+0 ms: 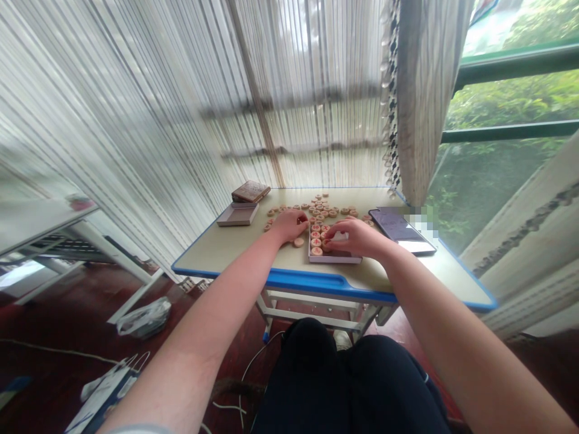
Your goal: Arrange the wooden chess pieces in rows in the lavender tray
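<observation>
Fingers of the right hand (357, 235) touch a round piece (326, 245) in the box (335, 259); those of the left hand (289, 226) curl beside its left wall.

Step in hand, as judged: setting pieces in rows inside the box. A column of red-marked pieces (316, 243) lies just left of the right fingertips. Left thumb and forefinger bend toward each other; at this viewing distance, whether either hand is clamped on a piece cannot be told. One loose piece (298, 242) lies near the left fingers, on the wearer's side; scattered pieces (333, 213) lie beyond both hands. An open tray (238, 214) stands left of the left fingers. The next move likely calls for seating the right-hand piece flat against its neighbour, then releasing cleanly.
</observation>
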{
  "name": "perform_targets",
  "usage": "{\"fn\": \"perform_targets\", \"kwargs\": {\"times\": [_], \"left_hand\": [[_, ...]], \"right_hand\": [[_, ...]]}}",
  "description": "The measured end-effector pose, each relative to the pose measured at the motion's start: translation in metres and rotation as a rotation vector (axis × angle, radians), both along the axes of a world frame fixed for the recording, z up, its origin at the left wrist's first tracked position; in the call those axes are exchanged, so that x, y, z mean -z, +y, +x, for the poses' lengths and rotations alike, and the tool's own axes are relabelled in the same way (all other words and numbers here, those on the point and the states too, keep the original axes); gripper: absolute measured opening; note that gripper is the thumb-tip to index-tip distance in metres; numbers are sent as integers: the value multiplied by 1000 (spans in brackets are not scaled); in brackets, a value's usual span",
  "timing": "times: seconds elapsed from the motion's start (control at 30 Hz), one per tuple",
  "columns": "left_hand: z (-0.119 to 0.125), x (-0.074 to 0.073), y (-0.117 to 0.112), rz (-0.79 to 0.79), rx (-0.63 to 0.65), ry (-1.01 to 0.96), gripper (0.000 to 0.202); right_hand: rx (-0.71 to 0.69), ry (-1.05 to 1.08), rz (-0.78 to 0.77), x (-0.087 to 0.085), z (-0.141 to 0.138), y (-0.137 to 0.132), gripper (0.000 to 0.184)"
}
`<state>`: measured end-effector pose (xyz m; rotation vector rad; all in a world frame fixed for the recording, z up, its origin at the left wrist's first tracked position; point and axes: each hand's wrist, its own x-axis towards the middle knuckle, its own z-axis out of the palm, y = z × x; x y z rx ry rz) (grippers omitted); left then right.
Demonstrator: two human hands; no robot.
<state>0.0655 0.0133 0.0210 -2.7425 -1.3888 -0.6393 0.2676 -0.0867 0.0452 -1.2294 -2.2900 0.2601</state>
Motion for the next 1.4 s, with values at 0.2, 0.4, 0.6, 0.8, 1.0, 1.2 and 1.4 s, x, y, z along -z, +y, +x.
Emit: {"fn": "perform_targets", "kwargs": {"times": [0.2, 0.4, 0.6, 0.8, 1.0, 1.2, 1.4], "left_hand": [[-1, 2, 1, 24, 13, -7, 26], [-1, 2, 2, 20, 0, 1, 27], [0, 3, 3, 24, 25, -29, 30], [0, 5, 7, -30, 59, -25, 38], [1, 3, 7, 10, 0, -125, 37], [1, 0, 5, 93, -81, -209, 31], [3, -1, 3, 90, 20, -176, 33]], "right_hand": [[143, 154, 55, 3, 4, 7, 21], [458, 215, 186, 18, 16, 32, 27], [667, 210, 210, 20, 26, 36, 29], [721, 176, 242, 17, 26, 31, 29], [752, 451, 165, 20, 36, 35, 30], [759, 986, 171, 16, 40, 38, 29], [736, 1171, 11, 6, 34, 28, 28]]}}
